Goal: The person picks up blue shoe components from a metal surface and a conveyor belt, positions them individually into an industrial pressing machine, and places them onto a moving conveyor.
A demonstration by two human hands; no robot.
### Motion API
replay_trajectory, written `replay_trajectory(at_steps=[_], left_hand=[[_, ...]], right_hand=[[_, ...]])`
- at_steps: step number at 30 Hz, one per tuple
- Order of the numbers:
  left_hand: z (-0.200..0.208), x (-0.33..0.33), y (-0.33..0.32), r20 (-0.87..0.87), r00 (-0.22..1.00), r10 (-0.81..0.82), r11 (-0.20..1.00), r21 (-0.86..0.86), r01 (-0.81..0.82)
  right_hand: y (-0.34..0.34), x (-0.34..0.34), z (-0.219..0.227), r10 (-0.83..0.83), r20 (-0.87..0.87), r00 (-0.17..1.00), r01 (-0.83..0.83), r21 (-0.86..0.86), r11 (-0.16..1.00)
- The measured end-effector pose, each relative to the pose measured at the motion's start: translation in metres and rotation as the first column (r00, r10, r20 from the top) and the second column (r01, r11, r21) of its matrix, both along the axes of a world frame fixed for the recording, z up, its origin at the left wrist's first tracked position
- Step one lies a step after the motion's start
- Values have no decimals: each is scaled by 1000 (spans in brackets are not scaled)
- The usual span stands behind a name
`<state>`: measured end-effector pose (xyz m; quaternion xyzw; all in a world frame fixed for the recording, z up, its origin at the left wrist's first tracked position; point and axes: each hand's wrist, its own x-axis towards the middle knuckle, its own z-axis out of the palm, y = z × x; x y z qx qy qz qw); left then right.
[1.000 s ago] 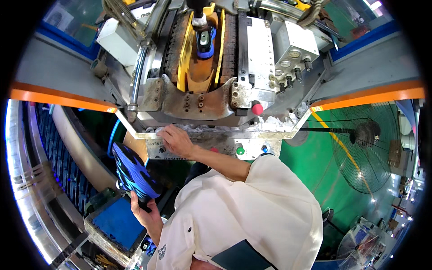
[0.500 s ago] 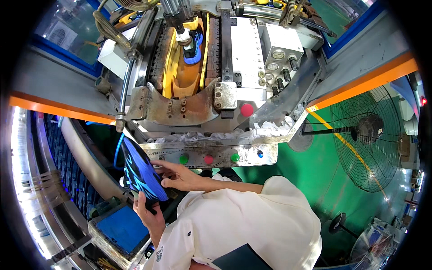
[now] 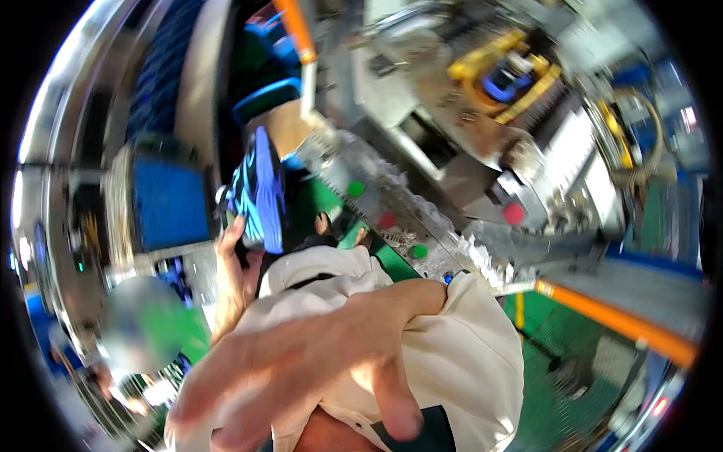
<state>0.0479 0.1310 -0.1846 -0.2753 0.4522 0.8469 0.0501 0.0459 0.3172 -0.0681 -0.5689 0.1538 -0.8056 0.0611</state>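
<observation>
A blue and black shoe (image 3: 260,188) with light blue markings stands on end, its blue sole side facing right. My left hand (image 3: 237,267) grips its lower end, fingers on the dark upper and thumb partly hidden. Raised close to the camera in front of my chest, my right hand (image 3: 324,354) is blurred by motion. Its fingers are spread, with nothing in them, and it is apart from the shoe. Another blue shoe (image 3: 501,87) sits between yellow side pieces (image 3: 482,59) in the machine at the upper right.
The machine's front panel carries a green button (image 3: 355,188) and a red button (image 3: 387,221), with white scraps (image 3: 392,177) along its ledge. A blue-topped stand (image 3: 172,202) is at left beside the conveyor (image 3: 199,75). An orange-edged frame (image 3: 610,320) is at right.
The view has swung left, so the machine now lies at the upper right. My right hand has left the shoe and risen toward the camera; my left hand keeps its hold.
</observation>
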Motion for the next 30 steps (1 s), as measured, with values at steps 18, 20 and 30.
replay_trajectory(at_steps=[18,20,30], left_hand=[[-118,226,-188,233,426,874,450,-63,-891],[-144,244,-232,177,307,935,337,-176,-925],[-318,345,-459,87,40,995,88,-671,-737]], right_hand=[[-231,52,28,797,308,520,-839,10,544],[-253,68,38,747,318,584,-790,11,613],[-388,97,16,711,242,661,-748,127,652]])
